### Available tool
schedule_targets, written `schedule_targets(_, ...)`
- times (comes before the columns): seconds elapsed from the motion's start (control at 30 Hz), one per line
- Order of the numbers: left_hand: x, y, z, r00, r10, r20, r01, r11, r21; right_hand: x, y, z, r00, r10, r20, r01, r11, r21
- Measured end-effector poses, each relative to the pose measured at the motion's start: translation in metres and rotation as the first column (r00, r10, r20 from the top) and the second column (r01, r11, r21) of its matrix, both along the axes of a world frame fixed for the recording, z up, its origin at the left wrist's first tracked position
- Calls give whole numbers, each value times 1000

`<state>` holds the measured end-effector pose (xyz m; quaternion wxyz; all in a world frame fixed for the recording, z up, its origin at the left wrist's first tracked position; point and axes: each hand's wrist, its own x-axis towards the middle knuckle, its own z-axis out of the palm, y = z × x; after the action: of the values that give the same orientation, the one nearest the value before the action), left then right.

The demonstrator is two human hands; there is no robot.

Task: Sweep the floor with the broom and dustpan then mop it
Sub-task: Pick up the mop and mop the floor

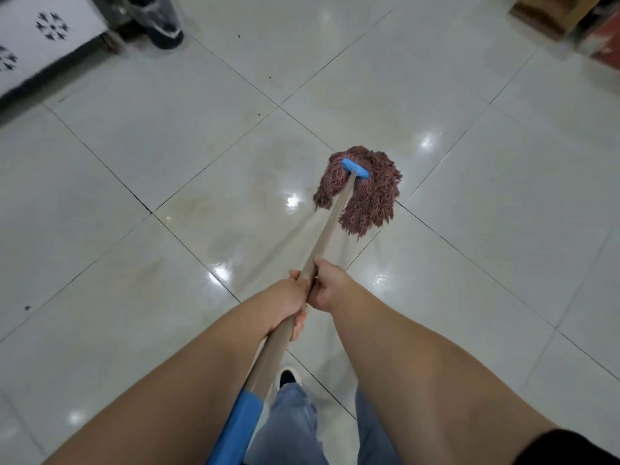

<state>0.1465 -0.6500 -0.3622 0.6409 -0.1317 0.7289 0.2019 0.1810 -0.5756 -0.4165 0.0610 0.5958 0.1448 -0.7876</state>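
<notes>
A string mop with a reddish-brown head [364, 193] and a blue clamp [355, 168] rests on the glossy white tiled floor [167, 156], right of centre. Its long metal handle [330, 226] slants down to the lower left and ends in a blue grip [240, 427]. My left hand [288, 305] is wrapped around the handle. Just above it, my right hand [330, 286] grips the handle too, and the two hands touch. Wet streaks and smears shine on the tiles around the mop head. No broom or dustpan is in view.
A white cabinet with black flower patterns [43, 38] stands at the top left, a plastic-covered dark object [161, 25] beside it. Cardboard boxes [563, 18] sit at the top right. Small dark specks [27, 308] dot the floor. My jeans and a shoe [288, 377] show below.
</notes>
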Motion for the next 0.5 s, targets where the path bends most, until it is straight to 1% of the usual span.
schedule_targets(0.2,-26,119,-13,996,-50,-69,52,998,21,-31,124,-15,998,60,12,-61,998,14)
schedule_targets(0.33,-39,223,-26,998,40,-54,-40,999,-7,-53,232,-30,983,174,64,-175,984,23)
schedule_targets(0.5,-54,337,-46,996,82,-34,-83,996,-21,-77,346,-45,962,244,122,-251,967,50)
